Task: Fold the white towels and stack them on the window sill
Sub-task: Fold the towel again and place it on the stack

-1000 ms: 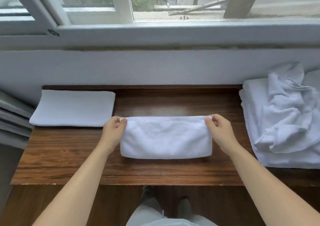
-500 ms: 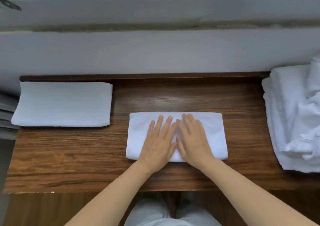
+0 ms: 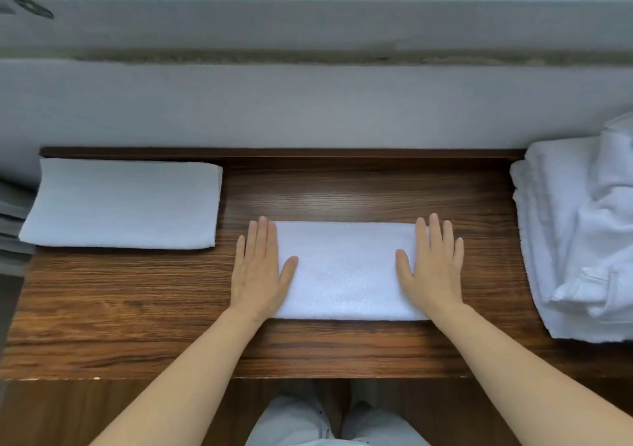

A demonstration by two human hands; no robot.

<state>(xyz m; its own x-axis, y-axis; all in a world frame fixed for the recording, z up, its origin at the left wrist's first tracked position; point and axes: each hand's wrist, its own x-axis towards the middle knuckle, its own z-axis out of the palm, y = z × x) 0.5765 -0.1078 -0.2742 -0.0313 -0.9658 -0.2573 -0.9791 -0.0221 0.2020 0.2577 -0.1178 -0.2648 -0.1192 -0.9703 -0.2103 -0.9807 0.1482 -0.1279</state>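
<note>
Folded white terry towel (image 3: 346, 271) lies flat on the dark wood-grain desk (image 3: 130, 312), about midway along it and nearer the front edge than the back. Long narrow rectangle, long side parallel to the front edge. Left hand (image 3: 262, 267) flat on the towel's left end, fingers straight and together, pointing toward the wall; outer fingers overhang onto bare wood. Right hand (image 3: 433, 267) flat on the right end in the same manner, thumb spread inward. Neither hand curls round anything; both press palm-down.

Second folded white towel (image 3: 120, 204) at the desk's back left corner, a wider rectangle, apart from the centre one. Heap of unfolded white towels (image 3: 579, 233) at the right edge, rumpled on top, flatter layers beneath. Pale painted wall (image 3: 308, 110) behind the desk; white window sill (image 3: 308, 17) above it.
</note>
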